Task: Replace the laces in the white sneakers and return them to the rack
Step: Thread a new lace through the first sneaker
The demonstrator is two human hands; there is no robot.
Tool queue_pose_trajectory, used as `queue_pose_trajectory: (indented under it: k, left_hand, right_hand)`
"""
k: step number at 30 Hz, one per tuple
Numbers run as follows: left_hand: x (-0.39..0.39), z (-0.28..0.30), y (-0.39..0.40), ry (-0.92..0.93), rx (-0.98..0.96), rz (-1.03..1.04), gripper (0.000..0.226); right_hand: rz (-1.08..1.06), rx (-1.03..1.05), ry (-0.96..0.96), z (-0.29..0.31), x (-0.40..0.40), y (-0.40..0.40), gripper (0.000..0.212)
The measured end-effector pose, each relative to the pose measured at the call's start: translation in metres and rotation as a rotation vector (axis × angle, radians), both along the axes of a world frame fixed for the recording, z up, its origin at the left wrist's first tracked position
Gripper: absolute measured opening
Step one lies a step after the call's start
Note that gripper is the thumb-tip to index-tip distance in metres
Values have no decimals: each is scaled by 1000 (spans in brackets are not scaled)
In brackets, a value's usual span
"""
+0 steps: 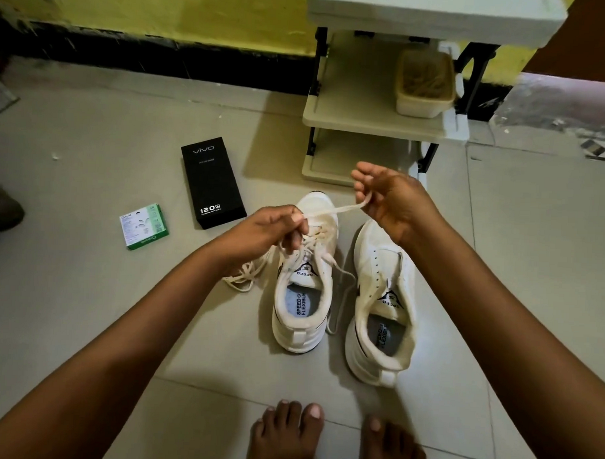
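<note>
Lace (332,209) stretched between left hand (270,228) and right hand (391,198), both fingers pinching it.

Both hands (329,213) pinch lace (332,209) above left sneaker (304,298).

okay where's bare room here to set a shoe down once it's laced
Middle shelf of the rack, left of the beige tub, is bare. So is the floor right of the right sneaker. Crowded: left of the left sneaker, with loose lace and two boxes.
</note>
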State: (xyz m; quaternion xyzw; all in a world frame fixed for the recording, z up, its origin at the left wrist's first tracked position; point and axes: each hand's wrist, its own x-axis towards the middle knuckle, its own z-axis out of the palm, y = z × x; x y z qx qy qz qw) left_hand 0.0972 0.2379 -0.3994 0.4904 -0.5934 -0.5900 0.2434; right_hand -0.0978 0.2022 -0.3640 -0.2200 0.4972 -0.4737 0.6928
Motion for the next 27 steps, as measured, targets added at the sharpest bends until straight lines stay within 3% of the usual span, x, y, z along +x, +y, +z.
queue_pose_trajectory:
  k: [6, 10, 13, 16, 18, 21, 24, 27]
  left_hand:
    - [25, -11, -8, -380, 16, -19, 23]
    - [23, -15, -12, -627, -204, 97, 9]
    - [19, -10, -12, -650, -322, 288, 9]
    - [11, -5, -10, -595, -362, 218, 7]
    - [3, -2, -7, -514, -343, 112, 16]
    - [-5, 2, -4, -475, -352, 38, 19]
    - [-8, 2, -3, -435, -359, 145, 11]
    - [-6, -6, 1, -485, -317, 227, 17]
  right_hand:
    - [37, 9, 534, -33, -18, -2, 36]
    - [208, -60, 856, -47, -19, 3, 29]
    - [329, -48, 1150, -52, -17, 7, 37]
    - [510, -110, 1406, -52, -11, 14, 54]
    - [579, -293, 1284, -51, -1, 20, 55]
    - [635, -330, 849, -52, 16, 28, 39]
    - [566, -343, 876, -57, 23, 31, 18]
    - [476, -321, 847, -63, 23, 35, 13]
